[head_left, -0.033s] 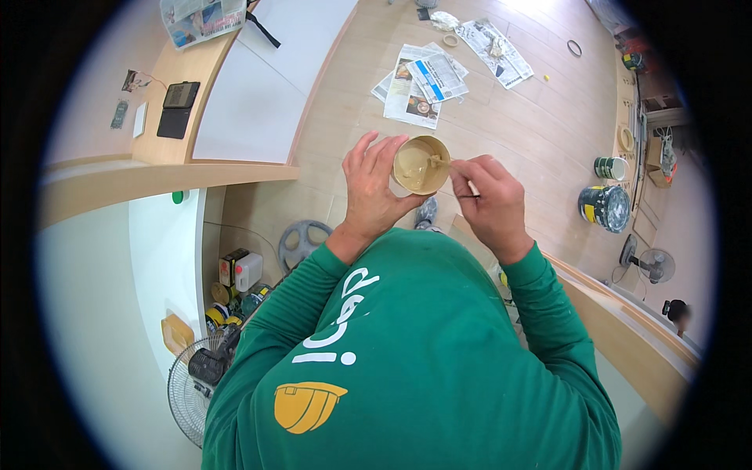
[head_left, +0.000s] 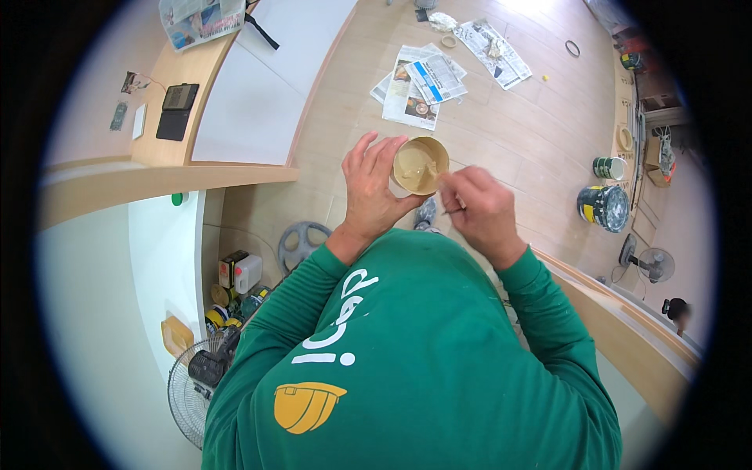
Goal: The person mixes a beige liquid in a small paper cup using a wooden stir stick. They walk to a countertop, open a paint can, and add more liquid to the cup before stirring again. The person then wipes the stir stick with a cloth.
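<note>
Holding on the left, pinching on the right

The left hand (head_left: 366,188) is cupping the round tub (head_left: 429,146) from its left side, fingers and thumb spreading wide around it. The tub is hovering above the floor (head_left: 501,125), its mouth facing upward. Just right of its rim, the right hand's (head_left: 479,202) blurred grip is pinching a slim tool (head_left: 432,170), mostly hidden, its end reaching leftward inside.

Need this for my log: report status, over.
Left hand holds round tan tub, pale substance inside. Right hand blurred at tub's right rim, grip unclear. Newspapers on floor beyond.
</note>
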